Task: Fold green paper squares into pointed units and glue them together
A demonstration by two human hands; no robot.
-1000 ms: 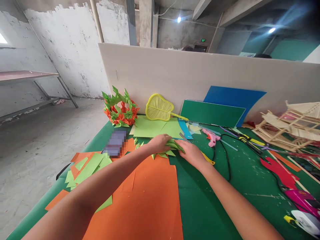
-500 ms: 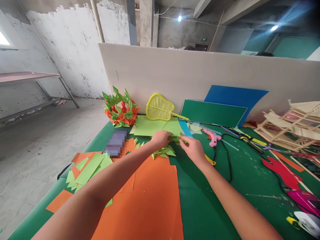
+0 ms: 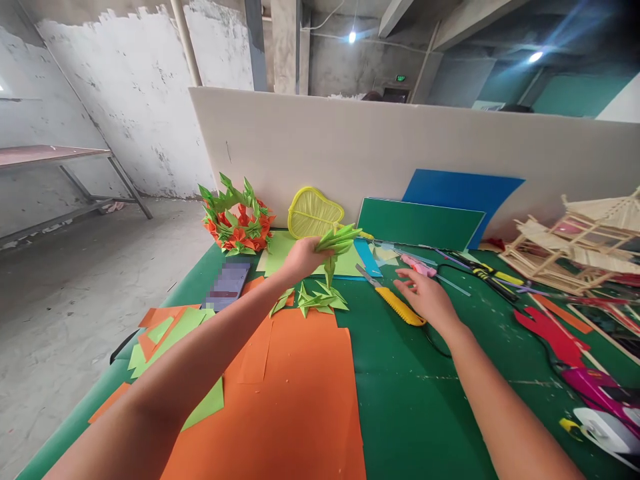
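Observation:
My left hand (image 3: pixel 304 259) is closed on a bunch of folded green paper pieces (image 3: pixel 341 240), whose pointed ends fan out to the right. Below it, more folded green paper pieces (image 3: pixel 324 300) lie at the far edge of a large orange paper sheet (image 3: pixel 285 407). My right hand (image 3: pixel 425 292) is in the air with its fingers apart and holds nothing. Just behind it is a pink glue gun (image 3: pixel 419 266), partly covered by the fingers. Between the hands, a yellow-handled utility knife (image 3: pixel 400 305) lies on the green tabletop with its blade out.
At the back left stands an orange and green folded-paper basket (image 3: pixel 237 223), near a yellow leaf-shaped fan (image 3: pixel 315 213). A phone (image 3: pixel 227 285) and green paper scraps (image 3: pixel 173 340) lie left. On the right are a wooden-stick house model (image 3: pixel 565 253) and a magenta glue gun (image 3: pixel 597 387).
My right hand has let go of the green paper bunch and moved right, opening its fingers. The left hand has raised and tilted the bunch, and the knife is now uncovered.

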